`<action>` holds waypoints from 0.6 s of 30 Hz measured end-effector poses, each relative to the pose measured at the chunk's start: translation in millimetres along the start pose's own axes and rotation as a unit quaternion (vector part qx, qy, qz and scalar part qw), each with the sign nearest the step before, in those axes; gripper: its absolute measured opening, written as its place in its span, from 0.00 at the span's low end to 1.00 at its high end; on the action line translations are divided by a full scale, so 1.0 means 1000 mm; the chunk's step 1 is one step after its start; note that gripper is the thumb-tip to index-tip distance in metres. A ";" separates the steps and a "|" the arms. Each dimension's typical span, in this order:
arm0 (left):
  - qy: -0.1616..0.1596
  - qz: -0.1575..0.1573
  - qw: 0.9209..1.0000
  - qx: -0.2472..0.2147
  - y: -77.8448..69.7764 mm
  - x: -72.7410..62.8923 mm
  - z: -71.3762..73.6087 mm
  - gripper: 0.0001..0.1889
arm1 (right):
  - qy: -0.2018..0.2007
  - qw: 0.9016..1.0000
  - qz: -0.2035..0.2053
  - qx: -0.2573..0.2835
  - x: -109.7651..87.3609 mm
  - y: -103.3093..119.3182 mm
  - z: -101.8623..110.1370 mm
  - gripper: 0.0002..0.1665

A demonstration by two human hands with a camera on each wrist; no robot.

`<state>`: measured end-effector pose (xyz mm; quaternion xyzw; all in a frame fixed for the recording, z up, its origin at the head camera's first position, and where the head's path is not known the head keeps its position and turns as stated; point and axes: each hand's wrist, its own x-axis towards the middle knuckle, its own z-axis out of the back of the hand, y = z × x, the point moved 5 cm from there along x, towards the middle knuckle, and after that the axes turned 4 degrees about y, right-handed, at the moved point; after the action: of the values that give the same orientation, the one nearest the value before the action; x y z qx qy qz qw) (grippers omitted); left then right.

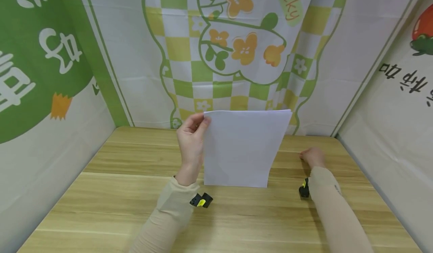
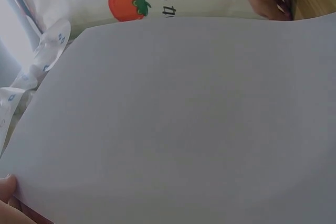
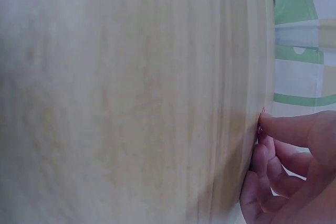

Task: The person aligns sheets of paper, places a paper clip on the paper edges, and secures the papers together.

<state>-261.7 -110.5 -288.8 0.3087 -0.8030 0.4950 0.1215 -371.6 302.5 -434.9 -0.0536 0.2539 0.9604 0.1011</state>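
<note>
As left hand (image 1: pixel 191 138) pinches paper's (image 1: pixel 240 147) edge — right's (image 1: pixel 314 158) apart.

The right grip (image 1: pixel 314 158) rests on the streaked wooden table (image 1: pixel 257 219).

it is a curtained booth: printed cloths (image 1: pixel 233 50) (one checked) wall three sides of a wood-grain table (image 1: pixel 108 204).

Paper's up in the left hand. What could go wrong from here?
1. The left hand grips the paper only near its upper left corner in the head view, so the far side may sag or swing.
2. The paper's top right edge looks doubled; if there are several sheets, they might slide out of line.
3. The right hand seems to pinch a tiny red thing at its fingertips, which could easily drop.
</note>
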 end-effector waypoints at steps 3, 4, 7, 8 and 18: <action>0.001 0.002 1.000 0.004 0.000 0.000 -0.001 0.10 | 0.021 1.000 -0.001 -0.021 0.003 -0.001 0.000 0.17; 0.001 0.002 1.000 0.006 0.000 0.000 -0.002 0.10 | 0.024 0.999 -0.001 -0.024 0.004 -0.001 0.000 0.17; 0.000 0.002 1.000 0.007 -0.001 0.000 -0.002 0.11 | 0.021 0.999 0.011 -0.025 0.006 -0.002 0.000 0.15; 0.000 0.001 1.000 0.006 -0.001 -0.001 -0.002 0.12 | 0.016 0.999 0.016 -0.023 0.007 -0.003 0.000 0.15; -0.001 0.004 1.000 0.002 0.000 -0.001 -0.002 0.08 | 0.000 0.998 0.043 0.041 0.003 -0.004 0.002 0.13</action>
<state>-260.9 -108.8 -288.3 0.3061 -0.8036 0.4965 0.1185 -373.5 307.2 -435.5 -0.0386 0.2952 0.9527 0.0614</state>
